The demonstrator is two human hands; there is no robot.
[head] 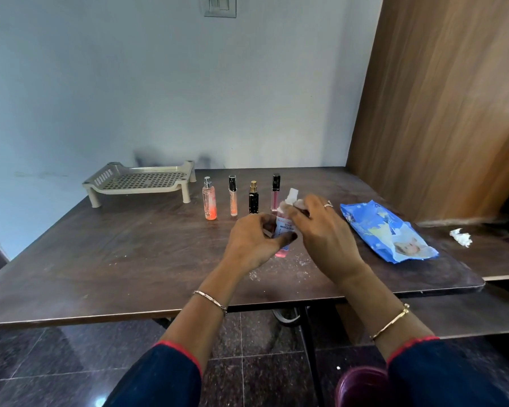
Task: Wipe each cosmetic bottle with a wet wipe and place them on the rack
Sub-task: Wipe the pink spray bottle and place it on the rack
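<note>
Pink bottle [282, 230] sits mid-counter between both hands, long axis roughly upright, top toward 12 o'clock and base toward 6. We see the left hand [253, 242] with its grip curled round the bottle's middle, thumb across the label. The right hand [323, 230] has its grip pinched on a wet wipe [291, 198] bunched over the bottle's top.

Key relation: the rack [141, 180] lies at about 10 o'clock from the held bottle, well apart, across a bare stretch of counter [130, 259]. The left hand is nearer to it, and we judge it the natural carrier once wiping is done. Nothing is on the rack that we can see.

Four other bottles stand in a row at 11 to 12 o'clock of the hands, between them and the rack's right end: a peach spray bottle [209, 201], a slim tube [233, 198], a black bottle [253, 198] and a pink tube [275, 192].

The wipe pack [388, 230] lies at 3 o'clock, with a crumpled wipe [461, 237] farther out.

Hard to make out:
- The bottle's cap is hidden under the wipe and fingers.
- The right fingertips are blurred.
- The label text is unreadable.
- We cannot tell if the base touches the counter.
</note>
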